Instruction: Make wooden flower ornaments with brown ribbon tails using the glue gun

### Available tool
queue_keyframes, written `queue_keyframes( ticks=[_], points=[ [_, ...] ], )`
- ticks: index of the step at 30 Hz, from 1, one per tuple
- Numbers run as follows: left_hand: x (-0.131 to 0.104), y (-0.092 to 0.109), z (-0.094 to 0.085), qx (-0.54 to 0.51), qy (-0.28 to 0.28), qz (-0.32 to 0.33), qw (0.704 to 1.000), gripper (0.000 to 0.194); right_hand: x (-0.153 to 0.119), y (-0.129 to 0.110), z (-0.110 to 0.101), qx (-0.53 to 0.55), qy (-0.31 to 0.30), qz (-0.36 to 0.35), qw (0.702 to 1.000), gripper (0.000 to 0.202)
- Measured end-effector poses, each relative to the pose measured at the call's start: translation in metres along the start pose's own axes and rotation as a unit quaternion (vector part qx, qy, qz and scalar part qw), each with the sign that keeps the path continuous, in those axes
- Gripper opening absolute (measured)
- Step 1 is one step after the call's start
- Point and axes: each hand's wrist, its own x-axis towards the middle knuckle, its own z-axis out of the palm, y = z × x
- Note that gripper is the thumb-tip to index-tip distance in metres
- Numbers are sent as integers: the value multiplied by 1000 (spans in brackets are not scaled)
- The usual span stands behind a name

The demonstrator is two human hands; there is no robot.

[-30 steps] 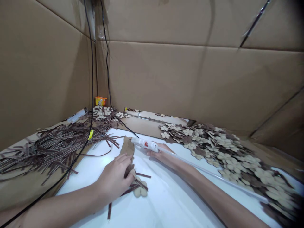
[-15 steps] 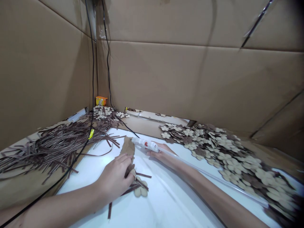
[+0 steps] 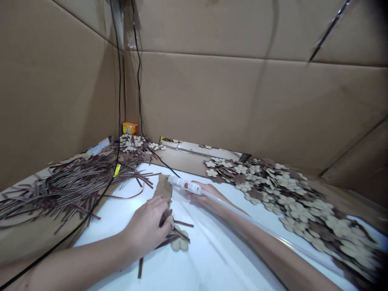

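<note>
A white work surface (image 3: 212, 258) fills the lower middle of the view, boxed in by tall corrugated cardboard walls (image 3: 242, 109) at the back and on both sides. Taking the glue gun (image 3: 185, 184) as the landmark: it lies low over the white surface near its far edge, nozzle pointing left, with a long clear glue stick (image 3: 266, 230) trailing back from it toward the lower right. The right hand (image 3: 206, 194) is wrapped around the gun from beneath, fingers closed on its body. Just left of the nozzle, touching it or nearly so, stands a brown leaf-shaped cardboard piece (image 3: 163, 188). The left hand (image 3: 148, 226), nearer the camera than the gun, presses down on the lower end of that piece, fingers curled onto it; whether it pinches it or only pins it cannot be told. Just right of that hand, a small flower cutout (image 3: 179, 243) and a few dark strips (image 3: 178, 234) lie on the white surface.

Far left of the gun sprawls a heap of brown strips (image 3: 69, 186), crossed by a black cable (image 3: 117, 133) with a yellow tag that hangs down from above. Behind the gun, in the corner, sits a small orange box (image 3: 129, 128) beside a small pile of cutouts. Right of the gun, a wide drift of flower-shaped cutouts (image 3: 287, 198) borders the white surface.
</note>
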Motion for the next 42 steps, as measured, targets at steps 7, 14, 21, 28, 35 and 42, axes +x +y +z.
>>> queue_keyframes(
  ticks=[7,14,21,28,35,42],
  points=[
    [-1,-1,0,-4,9,7,1000,12,-1,-3,-1,-10,-3,0,1000,18],
    [-1,-1,-1,-2,-1,2,1000,14,-3,-3,-2,0,3,-3,1000,21],
    [-1,-1,0,-3,5,10,1000,14,-3,-3,-1,-11,2,1,1000,21],
    [-1,-1,-1,-4,6,14,1000,14,-2,-6,-2,-19,-3,1,1000,20],
    [-1,-2,1,-5,6,12,1000,15,-2,-3,-1,-13,7,1,1000,21],
    [0,-2,-1,-18,14,19,1000,14,-3,-6,-1,-7,7,6,1000,20]
  ],
)
